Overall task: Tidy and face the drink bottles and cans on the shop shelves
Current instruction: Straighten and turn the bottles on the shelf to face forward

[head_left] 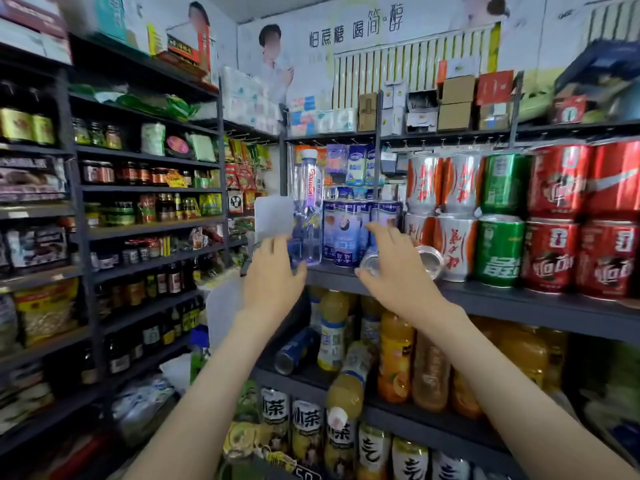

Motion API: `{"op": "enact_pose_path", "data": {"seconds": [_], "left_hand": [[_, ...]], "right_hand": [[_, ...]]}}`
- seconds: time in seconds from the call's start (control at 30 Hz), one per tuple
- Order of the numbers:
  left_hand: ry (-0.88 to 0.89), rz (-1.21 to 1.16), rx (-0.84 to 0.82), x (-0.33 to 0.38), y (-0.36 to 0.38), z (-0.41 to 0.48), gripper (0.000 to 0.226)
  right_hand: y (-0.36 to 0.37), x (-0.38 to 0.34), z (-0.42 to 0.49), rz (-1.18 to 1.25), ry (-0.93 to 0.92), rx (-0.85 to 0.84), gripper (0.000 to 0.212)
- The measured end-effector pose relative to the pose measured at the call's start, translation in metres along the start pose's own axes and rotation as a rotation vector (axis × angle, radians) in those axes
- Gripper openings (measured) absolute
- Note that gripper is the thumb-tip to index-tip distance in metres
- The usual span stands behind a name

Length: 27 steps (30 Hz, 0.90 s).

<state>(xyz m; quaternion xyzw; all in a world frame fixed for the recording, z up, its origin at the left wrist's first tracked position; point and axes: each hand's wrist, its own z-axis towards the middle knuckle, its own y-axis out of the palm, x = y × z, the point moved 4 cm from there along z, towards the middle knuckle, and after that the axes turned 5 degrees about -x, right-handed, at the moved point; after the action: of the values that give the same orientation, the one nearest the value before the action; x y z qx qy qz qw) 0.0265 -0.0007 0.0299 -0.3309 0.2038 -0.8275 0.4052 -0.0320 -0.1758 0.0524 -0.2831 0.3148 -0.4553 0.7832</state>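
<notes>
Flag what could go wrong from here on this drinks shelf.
The tall clear water bottle stands near the front edge of the shelf, beside the open left hand; a nudge could topple it.
A tipped silver can lies beside the right hand and might roll off if bumped.
Below, a yellow juice bottle leans forward out of its row; a falling can could knock it down.
</notes>
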Motion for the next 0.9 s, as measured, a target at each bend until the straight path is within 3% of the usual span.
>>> {"op": "enact_pose_path", "data": {"seconds": [0.17, 0.4, 0.53, 0.7, 0.83, 0.9], "left_hand": [[0.018, 0.089, 0.043, -0.038, 0.004, 0.018, 0.051], [0.022, 0.061, -0.197, -0.094, 0.024, 0.062, 0.064], [0.123, 0.011, -0.298, -0.11, 0.04, 0.077, 0.065], [0.213, -0.012, -0.206, -0.124, 0.037, 0.085, 0.06], [0.262, -0.187, 0.0, -0.126, 0.019, 0.099, 0.06], [0.226, -0.26, 0.017, -0.126, 0.011, 0.111, 0.06]], "right_hand": [[0.037, -0.021, 0.026, 0.034, -0.079, 0.028, 0.063], [0.093, -0.039, 0.074, 0.085, -0.051, 0.075, 0.062], [0.116, -0.042, 0.09, 0.111, 0.023, 0.125, 0.061], [0.132, -0.043, 0.099, 0.086, 0.075, 0.17, 0.06], [0.137, -0.042, 0.108, 0.051, 0.078, 0.195, 0.061], [0.138, -0.041, 0.114, 0.042, 0.088, 0.202, 0.061]]}}
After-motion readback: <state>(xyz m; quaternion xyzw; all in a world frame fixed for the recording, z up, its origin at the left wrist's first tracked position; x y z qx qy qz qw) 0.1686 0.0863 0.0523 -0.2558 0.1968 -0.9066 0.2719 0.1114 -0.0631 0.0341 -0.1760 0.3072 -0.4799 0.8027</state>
